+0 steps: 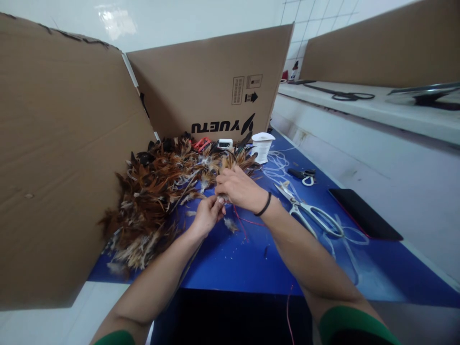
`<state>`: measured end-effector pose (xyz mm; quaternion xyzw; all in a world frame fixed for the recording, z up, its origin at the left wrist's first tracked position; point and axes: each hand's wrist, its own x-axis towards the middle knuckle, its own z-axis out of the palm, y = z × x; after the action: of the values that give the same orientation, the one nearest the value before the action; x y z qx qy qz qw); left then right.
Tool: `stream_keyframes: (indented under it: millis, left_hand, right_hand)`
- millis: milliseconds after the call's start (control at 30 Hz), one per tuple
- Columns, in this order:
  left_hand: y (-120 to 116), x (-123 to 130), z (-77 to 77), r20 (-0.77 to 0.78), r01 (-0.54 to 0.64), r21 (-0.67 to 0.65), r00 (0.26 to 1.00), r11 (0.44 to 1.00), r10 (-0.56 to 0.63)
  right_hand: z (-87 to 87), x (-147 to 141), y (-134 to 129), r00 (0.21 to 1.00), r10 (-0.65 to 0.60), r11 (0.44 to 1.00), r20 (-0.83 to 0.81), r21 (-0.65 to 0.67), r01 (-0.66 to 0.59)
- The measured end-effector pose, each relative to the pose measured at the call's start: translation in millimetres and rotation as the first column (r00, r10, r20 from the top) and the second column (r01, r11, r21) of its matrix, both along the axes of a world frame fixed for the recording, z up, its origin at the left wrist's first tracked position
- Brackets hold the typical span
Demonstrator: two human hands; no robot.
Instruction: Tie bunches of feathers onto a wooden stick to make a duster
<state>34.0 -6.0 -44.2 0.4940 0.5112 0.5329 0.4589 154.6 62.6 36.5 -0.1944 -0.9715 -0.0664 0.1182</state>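
Pinching a small pale tuft [223, 197] to the left of the silver scissors [296, 203], with thumb and fingertips of the left hand [208, 215] pressed together on it. Meeting there with curled fingers of the right hand [237, 187], hiding their tips; cannot tell whether closed on the tuft too. Trailing below, left of the scissors: red string [244, 225] and a fluffy greyish loose feather [230, 224]. Farther left of the scissors, spreading in a thick heap of feathers [161, 187]: rusty brown, darkening to near black in places, wispy, creamy at the near end. Beyond the scissors, lying near black-handled snips [297, 173]; to their right, a flat black device [364, 214].
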Motion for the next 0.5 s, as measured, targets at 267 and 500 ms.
stream_keyframes:
  millis: [267, 500]
  left_hand:
    - [0.9, 0.4, 0.2, 0.04, -0.007, -0.033, 0.999, 0.999, 0.008]
    - [1.8, -3.2, 0.2, 0.038, -0.01, -0.055, 0.999, 0.998, 0.012]
  right_hand:
    - [-1.1, -1.8, 0.7, 1.0, 0.013, 1.0, 0.018, -0.003, -0.013]
    - [-6.9, -3.5, 3.5, 0.999, 0.029, 0.999, -0.024, 0.019, -0.028]
